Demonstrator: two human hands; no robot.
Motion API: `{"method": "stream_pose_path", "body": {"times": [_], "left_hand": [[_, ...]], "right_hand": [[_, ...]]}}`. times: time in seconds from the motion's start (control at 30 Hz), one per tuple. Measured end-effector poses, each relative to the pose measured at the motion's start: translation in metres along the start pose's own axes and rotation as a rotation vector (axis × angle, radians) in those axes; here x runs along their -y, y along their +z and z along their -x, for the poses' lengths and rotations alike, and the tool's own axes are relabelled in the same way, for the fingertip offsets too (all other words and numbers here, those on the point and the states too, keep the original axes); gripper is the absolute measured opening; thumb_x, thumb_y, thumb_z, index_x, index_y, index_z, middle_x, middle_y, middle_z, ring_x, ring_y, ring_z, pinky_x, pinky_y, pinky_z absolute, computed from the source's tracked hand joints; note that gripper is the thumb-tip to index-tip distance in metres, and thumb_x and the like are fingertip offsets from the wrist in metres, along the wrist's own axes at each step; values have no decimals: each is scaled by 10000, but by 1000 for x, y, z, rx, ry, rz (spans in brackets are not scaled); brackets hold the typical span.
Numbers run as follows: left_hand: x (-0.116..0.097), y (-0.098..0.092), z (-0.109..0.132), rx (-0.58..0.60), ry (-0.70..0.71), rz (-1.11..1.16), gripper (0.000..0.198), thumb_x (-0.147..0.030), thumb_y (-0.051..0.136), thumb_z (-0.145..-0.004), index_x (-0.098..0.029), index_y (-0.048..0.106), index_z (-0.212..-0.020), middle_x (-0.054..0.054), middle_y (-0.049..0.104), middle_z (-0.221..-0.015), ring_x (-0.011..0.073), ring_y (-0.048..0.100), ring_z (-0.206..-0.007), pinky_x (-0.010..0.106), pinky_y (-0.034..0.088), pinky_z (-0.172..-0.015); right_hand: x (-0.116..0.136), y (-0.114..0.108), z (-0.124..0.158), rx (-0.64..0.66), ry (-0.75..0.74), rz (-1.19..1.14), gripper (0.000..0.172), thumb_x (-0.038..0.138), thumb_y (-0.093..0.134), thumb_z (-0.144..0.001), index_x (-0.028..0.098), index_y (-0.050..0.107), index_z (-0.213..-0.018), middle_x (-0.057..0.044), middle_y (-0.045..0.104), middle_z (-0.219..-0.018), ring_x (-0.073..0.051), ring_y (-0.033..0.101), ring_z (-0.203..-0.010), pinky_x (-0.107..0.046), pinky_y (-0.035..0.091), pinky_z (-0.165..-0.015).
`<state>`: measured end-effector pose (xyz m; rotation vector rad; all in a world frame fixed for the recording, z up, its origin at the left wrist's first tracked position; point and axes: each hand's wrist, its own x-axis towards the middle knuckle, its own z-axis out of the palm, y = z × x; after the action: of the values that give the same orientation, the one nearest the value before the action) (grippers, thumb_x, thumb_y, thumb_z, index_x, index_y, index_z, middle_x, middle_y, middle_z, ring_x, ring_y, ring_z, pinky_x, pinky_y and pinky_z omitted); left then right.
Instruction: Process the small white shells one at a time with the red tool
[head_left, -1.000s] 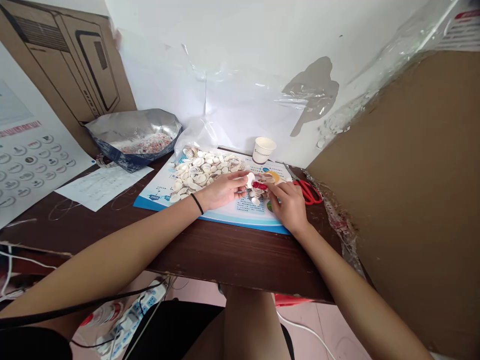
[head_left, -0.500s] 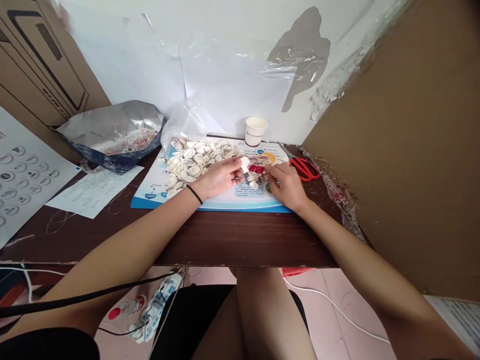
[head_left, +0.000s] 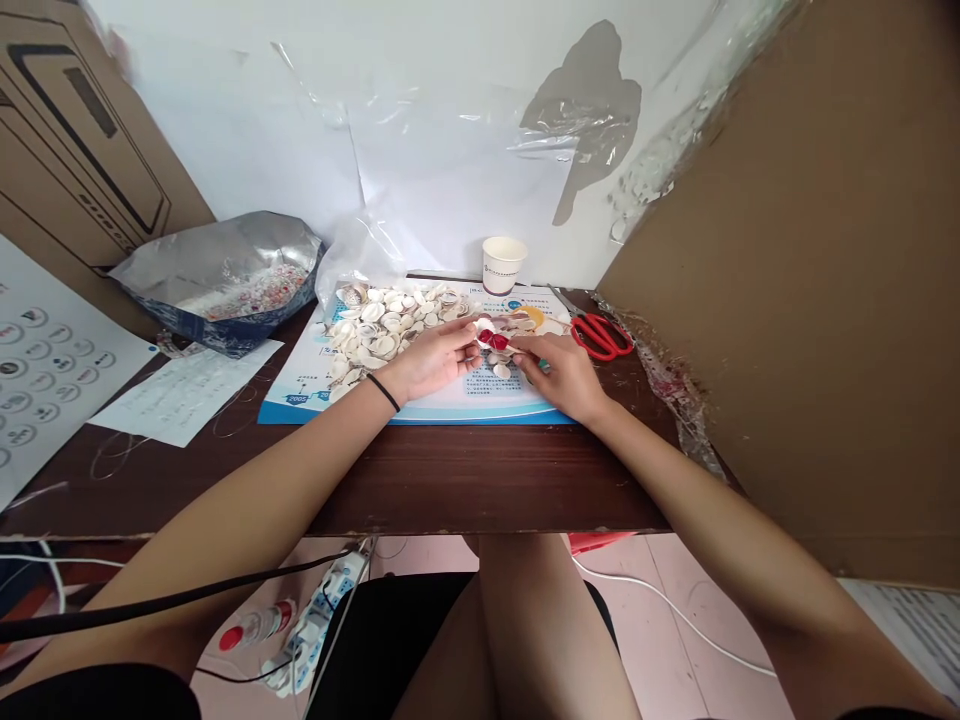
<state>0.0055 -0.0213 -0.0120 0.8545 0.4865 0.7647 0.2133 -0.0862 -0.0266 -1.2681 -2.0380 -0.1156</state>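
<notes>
Over the blue and white printed sheet, my left hand pinches a small white shell between thumb and fingers. My right hand grips a small glossy red piece by its right end; its exact kind is too small to make out. The red piece lies against or just in front of the shell, and I cannot tell whether they are joined. Left of and behind my hands spreads a heap of pale shells. A few loose shells lie beneath the fingers.
Red-handled scissors lie right of my right hand. A paper cup stands behind, near a yellow piece. An open foil bag with coloured bits sits left, beside a paper slip. A cardboard panel borders the right.
My right hand has moved left with the red piece, bringing it up to the white shell. My left hand keeps its pinch. The whole view has shifted slightly.
</notes>
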Motion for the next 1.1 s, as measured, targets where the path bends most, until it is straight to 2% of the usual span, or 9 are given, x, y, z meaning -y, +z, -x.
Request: {"method": "stream_pose_path", "body": {"times": [0.17,0.27,0.4,0.5,0.63,0.73,0.8,0.97,1.1], "left_hand": [[-1,-1,0,14,0,-13,99,-186,743,-787,-135,676,-838,18,594,-755,99,508,-698,257,451,-710],[-2,0,1,25,2,-31,101,-186,740,-791,-135,680,-854,21,597,-768,99,512,-702,253,447,-709],[-3,0,2,31,-10,-61,212,-234,750,-792,-147,703,-980,19,597,-799,96,516,-708,255,453,-724],[-4,0,3,41,-3,-61,302,-226,759,-783,-155,699,-1071,30,611,-854,96,509,-715,259,453,-723],[-4,0,3,65,7,-63,260,-235,765,-778,-156,712,-1020,32,605,-871,95,498,-720,257,449,-708],[-4,-1,3,75,0,-90,219,-272,756,-790,-153,714,-969,34,596,-851,104,505,-734,261,450,-716],[-3,-2,3,81,-5,-108,230,-304,761,-786,-146,711,-946,37,594,-846,107,505,-740,262,451,-720],[-4,-2,3,94,-11,-115,273,-327,790,-751,-134,704,-924,38,595,-845,109,499,-732,264,448,-703],[-4,-2,3,82,-6,-112,249,-338,772,-770,-130,696,-883,42,609,-839,115,516,-739,275,452,-717]], "right_hand": [[-3,-4,-2,-107,127,41,237,245,532,-925,182,735,-1029,-77,763,-936,-216,692,-830,-354,483,-792],[0,-8,-3,-168,97,30,262,276,511,-944,182,733,-1045,-78,759,-928,-211,682,-834,-356,480,-799],[1,-4,-3,-129,13,41,246,278,527,-941,206,747,-1024,-67,754,-870,-207,674,-833,-348,472,-804],[-6,-1,-4,-140,81,55,230,255,541,-930,196,751,-1004,-69,755,-853,-209,678,-812,-335,481,-768],[-10,-4,-5,-217,98,-9,251,276,509,-952,197,733,-1032,-73,758,-912,-212,687,-840,-343,510,-771],[-6,-4,-5,-181,-23,-47,245,293,513,-959,209,731,-1032,-65,758,-916,-206,688,-848,-347,512,-791],[-4,-2,-5,-151,-41,-9,230,285,533,-950,208,734,-1030,-67,761,-910,-213,693,-853,-355,502,-806],[-6,0,-4,-229,135,41,260,275,499,-957,193,729,-1045,-90,764,-985,-235,705,-893,-382,510,-835],[-2,-5,-5,-178,14,-60,277,293,478,-976,209,719,-1085,-72,760,-982,-208,690,-894,-357,528,-828]]}}
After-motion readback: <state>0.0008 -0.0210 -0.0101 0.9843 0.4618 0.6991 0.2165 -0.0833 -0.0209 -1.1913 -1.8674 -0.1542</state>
